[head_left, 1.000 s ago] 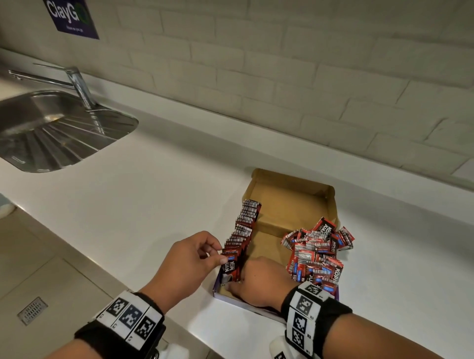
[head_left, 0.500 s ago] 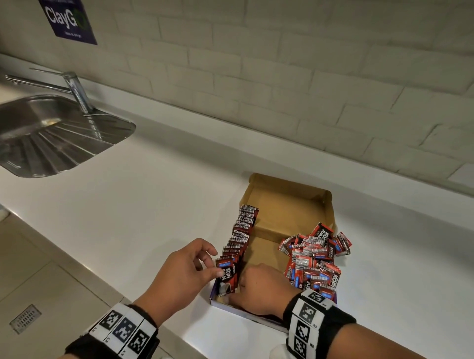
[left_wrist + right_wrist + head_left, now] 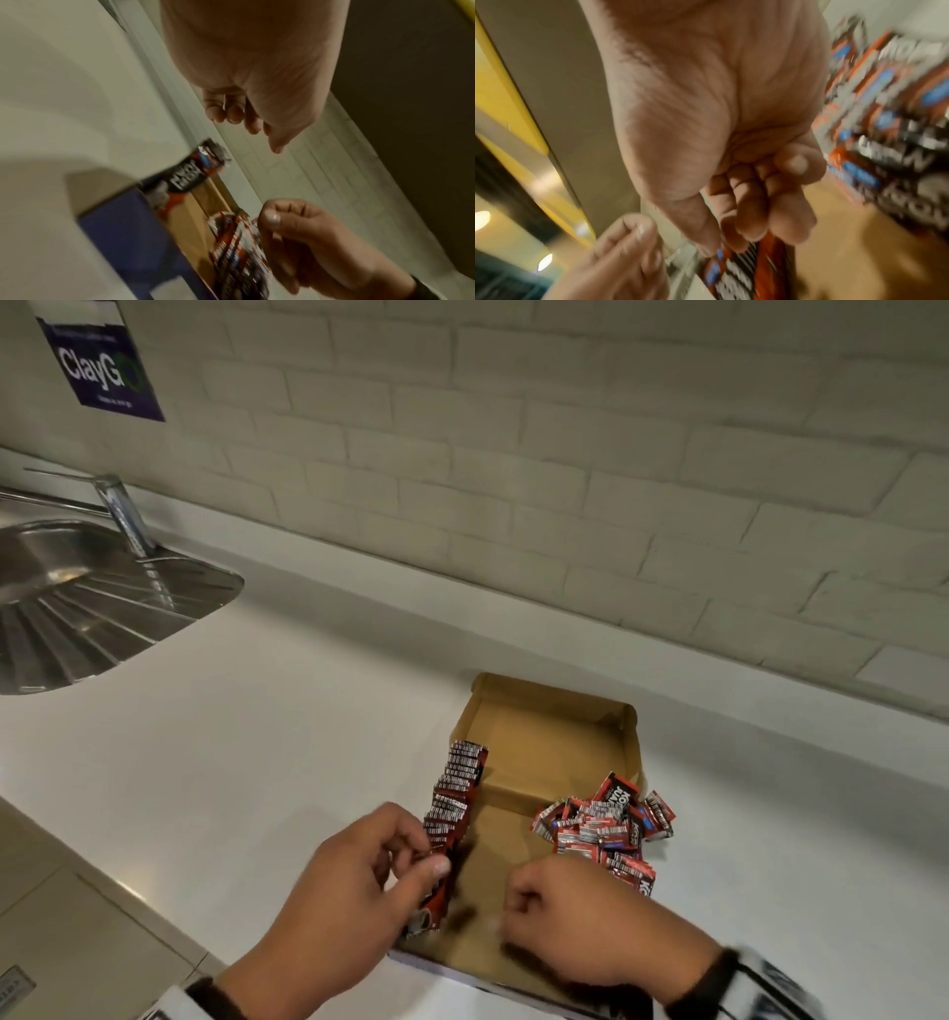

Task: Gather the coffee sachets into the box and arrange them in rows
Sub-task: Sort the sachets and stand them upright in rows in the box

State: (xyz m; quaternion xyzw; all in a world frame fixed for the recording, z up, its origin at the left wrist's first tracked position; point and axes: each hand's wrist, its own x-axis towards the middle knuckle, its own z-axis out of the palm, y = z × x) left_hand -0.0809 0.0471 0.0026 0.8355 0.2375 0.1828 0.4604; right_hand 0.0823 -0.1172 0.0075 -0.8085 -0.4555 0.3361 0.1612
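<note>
An open cardboard box (image 3: pixel 557 708) lies on the white counter. A row of red-and-black coffee sachets (image 3: pixel 457 788) stands on edge along its left wall. A loose pile of sachets (image 3: pixel 601 824) fills its right side. My left hand (image 3: pixel 411 857) is at the row's near end with curled fingers, the thumb by the sachet tops. In the left wrist view the left hand (image 3: pixel 246 130) holds nothing above the nearest sachet (image 3: pixel 190 178). My right hand (image 3: pixel 518 906) is blurred over the box's near floor. The right hand (image 3: pixel 770 203) is curled, with nothing visibly held.
A steel sink (image 3: pixel 77 598) with a faucet (image 3: pixel 123 516) sits at the far left. A pale brick wall (image 3: pixel 565 480) backs the counter. The counter's front edge (image 3: pixel 102 875) runs diagonally at lower left, with floor tiles below.
My right hand has drawn back to the right from the row's near end, where it was pressed before. My left hand stays at that end. The head view has shifted.
</note>
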